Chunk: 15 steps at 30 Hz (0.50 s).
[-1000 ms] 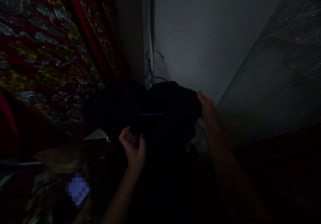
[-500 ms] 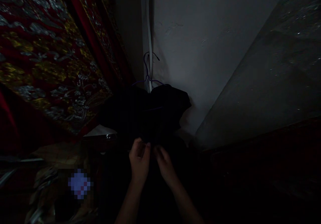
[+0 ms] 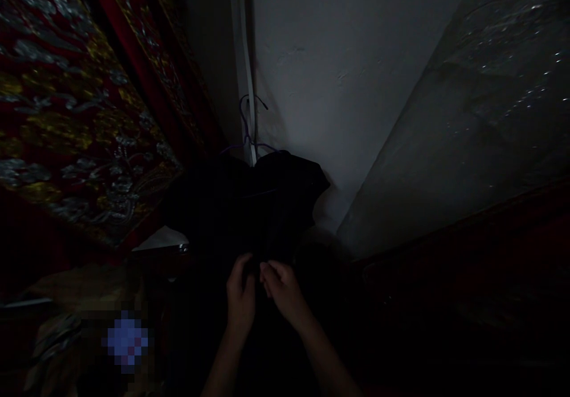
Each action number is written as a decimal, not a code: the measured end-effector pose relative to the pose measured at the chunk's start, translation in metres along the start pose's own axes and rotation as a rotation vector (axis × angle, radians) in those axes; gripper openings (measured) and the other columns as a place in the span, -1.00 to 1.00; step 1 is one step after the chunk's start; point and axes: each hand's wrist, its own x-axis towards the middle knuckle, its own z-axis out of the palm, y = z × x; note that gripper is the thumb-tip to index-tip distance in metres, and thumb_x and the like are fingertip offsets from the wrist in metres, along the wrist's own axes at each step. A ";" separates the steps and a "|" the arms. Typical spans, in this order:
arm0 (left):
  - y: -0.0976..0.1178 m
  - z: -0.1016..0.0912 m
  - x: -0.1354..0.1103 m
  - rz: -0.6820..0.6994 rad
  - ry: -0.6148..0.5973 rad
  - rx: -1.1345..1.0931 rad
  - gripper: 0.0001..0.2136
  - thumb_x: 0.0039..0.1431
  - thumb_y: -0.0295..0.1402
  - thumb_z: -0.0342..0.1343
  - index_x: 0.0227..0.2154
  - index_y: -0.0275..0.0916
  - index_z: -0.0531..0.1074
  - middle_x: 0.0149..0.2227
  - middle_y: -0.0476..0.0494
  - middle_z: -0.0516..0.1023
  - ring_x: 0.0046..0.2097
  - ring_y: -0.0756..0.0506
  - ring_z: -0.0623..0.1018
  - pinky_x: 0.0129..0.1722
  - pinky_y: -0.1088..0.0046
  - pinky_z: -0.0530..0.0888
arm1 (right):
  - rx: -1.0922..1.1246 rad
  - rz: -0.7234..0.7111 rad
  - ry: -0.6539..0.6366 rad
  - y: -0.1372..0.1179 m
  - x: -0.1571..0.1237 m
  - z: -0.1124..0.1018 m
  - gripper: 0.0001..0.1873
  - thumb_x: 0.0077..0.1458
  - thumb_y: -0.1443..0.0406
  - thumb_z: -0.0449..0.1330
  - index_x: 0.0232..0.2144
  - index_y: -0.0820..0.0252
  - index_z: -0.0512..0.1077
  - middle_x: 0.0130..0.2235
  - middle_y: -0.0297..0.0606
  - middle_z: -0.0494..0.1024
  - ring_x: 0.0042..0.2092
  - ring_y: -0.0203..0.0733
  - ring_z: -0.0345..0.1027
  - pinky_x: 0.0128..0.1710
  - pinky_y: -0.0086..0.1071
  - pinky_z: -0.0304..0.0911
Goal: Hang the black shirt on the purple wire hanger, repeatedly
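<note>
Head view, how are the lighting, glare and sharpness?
Head view: very dim, the black cloth garment losing most fold detail; head view, right: small glints on the glossy grey sheet; head view, lower left: pixelation hides detail in the ragged blue patch.

I work in deep gloom; the pale wall (image 3: pixel 356 59) is the widest lit area, a dull grey that fades toward the top corners. I cannot tell where the light comes from. A soft shadow lies on the wall right of the hanger (image 3: pixel 243 115), and another beside the garment (image 3: pixel 289 189), whose black cloth swallows nearly all detail. My left hand (image 3: pixel 241 290) and right hand (image 3: pixel 282 287) show dimly, their fingertips sinking into darkness. Small glints speckle the plastic sheet (image 3: pixel 445 159); duller gleams catch the embroidery (image 3: pixel 53 130), which smears toward the left edge. At lower left, a bluish patch (image 3: pixel 127 340) glows, broken into coarse blocks. The bottom right is almost black.
</note>
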 end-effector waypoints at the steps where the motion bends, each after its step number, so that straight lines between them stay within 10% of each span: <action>1: -0.007 0.001 -0.001 -0.011 -0.018 0.026 -0.76 0.14 -0.23 0.13 -0.22 -0.23 0.55 -0.17 -0.20 0.64 -0.09 -0.22 0.62 -0.04 0.25 0.52 | -0.006 0.027 -0.024 -0.002 0.002 0.001 -0.43 0.19 -0.17 0.03 -0.54 0.15 0.32 -0.65 -0.44 0.21 -0.59 -0.33 0.09 -0.55 -0.42 0.02; 11: 0.005 -0.002 0.012 0.023 -0.179 -0.010 -0.85 0.19 -0.27 0.09 -0.42 -0.22 0.43 -0.47 -0.01 0.50 -0.38 -0.06 0.50 -0.32 0.47 0.42 | 0.095 0.094 -0.189 -0.040 0.031 -0.004 -0.52 0.04 -0.10 0.14 -0.56 0.18 0.39 -0.74 -0.42 0.30 -0.71 -0.39 0.06 -0.67 -0.48 -0.08; 15: -0.008 -0.007 0.014 0.084 -0.178 0.152 -0.82 0.26 -0.23 0.11 -0.37 -0.22 0.46 -0.37 -0.08 0.56 -0.27 -0.12 0.56 -0.22 0.41 0.44 | 0.290 -0.021 0.038 -0.093 0.064 -0.014 -0.59 -0.03 -0.02 0.24 -0.62 0.16 0.32 -0.76 -0.47 0.26 -0.73 -0.43 0.04 -0.72 -0.52 -0.14</action>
